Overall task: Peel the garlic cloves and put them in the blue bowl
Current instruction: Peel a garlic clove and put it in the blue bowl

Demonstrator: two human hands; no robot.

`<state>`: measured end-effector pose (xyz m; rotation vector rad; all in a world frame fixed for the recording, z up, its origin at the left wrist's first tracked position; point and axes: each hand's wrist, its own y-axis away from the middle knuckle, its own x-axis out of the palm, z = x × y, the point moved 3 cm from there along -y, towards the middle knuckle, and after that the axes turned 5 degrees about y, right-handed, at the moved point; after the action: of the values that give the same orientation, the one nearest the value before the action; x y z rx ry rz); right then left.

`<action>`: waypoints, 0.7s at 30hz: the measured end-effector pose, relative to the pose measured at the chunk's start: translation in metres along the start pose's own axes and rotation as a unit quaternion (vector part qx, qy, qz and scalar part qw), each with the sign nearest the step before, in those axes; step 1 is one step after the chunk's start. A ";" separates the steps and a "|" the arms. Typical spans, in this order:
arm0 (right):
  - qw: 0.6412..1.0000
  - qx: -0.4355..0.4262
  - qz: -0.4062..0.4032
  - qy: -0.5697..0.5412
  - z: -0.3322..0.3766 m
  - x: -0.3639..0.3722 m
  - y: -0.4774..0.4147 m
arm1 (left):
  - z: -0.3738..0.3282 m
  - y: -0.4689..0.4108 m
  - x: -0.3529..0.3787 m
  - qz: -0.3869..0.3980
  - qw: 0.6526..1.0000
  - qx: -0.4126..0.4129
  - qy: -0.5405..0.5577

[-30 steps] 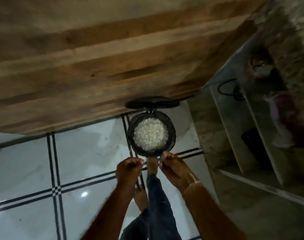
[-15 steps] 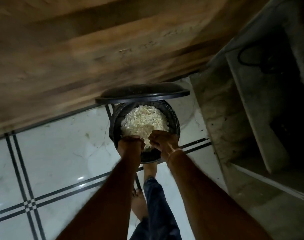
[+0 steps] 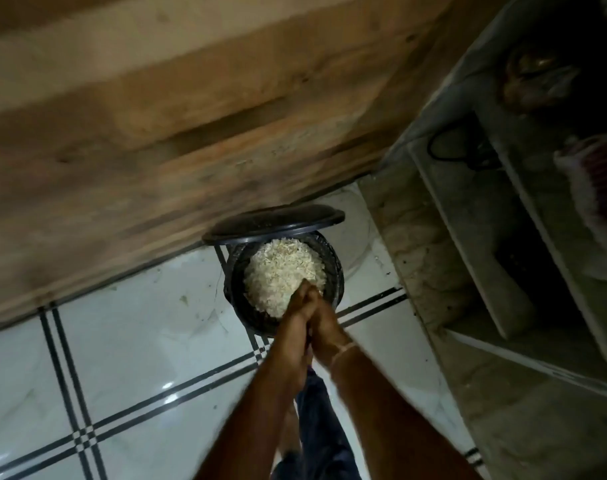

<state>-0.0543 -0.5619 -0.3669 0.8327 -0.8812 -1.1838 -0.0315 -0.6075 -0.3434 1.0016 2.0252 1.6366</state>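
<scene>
- Head view, scene: a round black bin with a dark liner [image 3: 333,271] stands on the white tiled floor with paired black grout lines [image 3: 122,341], against a brown wooden panel [image 3: 156,133]. Its flat black lid [image 3: 274,221] stands tipped up at the far rim, so the mouth is open to the camera.
- Head view, contents: a heap of pale, flaky garlic skins [image 3: 281,271] fills the bin almost to the rim. Frame is blurred, so single flakes cannot be resolved.
- Head view, hands: the left hand [image 3: 295,327] and the right hand [image 3: 326,323] are pressed palm to palm over the near rim. Fingers lie straight and together, tips pointing away from the body and down at the heap. Nothing visible is gripped; whether scraps sit between the palms cannot be told.
- Head view, key relation: the heap lies directly ahead of and just below the fingertips, touching or nearly touching them. Both hands are equally near; the joined hands' long axis runs along the forearms towards the bin centre.
- Head view, task things: no blue bowl and no garlic cloves in frame; their place cannot be told.
- Judgement: likely brushing off peel waste over the bin, a clean-up step. Any rubbing should stay over the mouth, or flakes may fall onto the floor.
- Head view, surroundings: grey stone shelving [image 3: 468,271] stands to the right, in shadow.
</scene>
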 end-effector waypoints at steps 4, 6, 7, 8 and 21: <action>0.996 -0.024 0.080 -0.018 0.037 -0.006 0.090 | -0.002 0.084 -0.003 -0.034 0.990 0.090 -0.103; 0.995 -0.070 0.069 -0.021 0.048 -0.007 0.161 | -0.015 0.120 -0.004 -0.019 0.984 0.110 -0.139; 0.993 -0.107 0.042 0.001 0.044 -0.017 0.188 | -0.022 0.142 0.000 -0.004 0.972 0.147 -0.184; 0.986 -0.162 0.004 0.025 0.041 -0.032 0.223 | -0.026 0.171 0.006 0.013 0.953 0.195 -0.232; 0.820 -0.370 -0.357 0.250 -0.020 -0.243 0.473 | 0.124 0.398 0.149 0.177 0.626 0.509 -0.563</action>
<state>0.1196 -0.2363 0.0165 0.7619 0.3985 -1.6724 0.0680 -0.3821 0.0248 2.0970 1.5966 -0.4674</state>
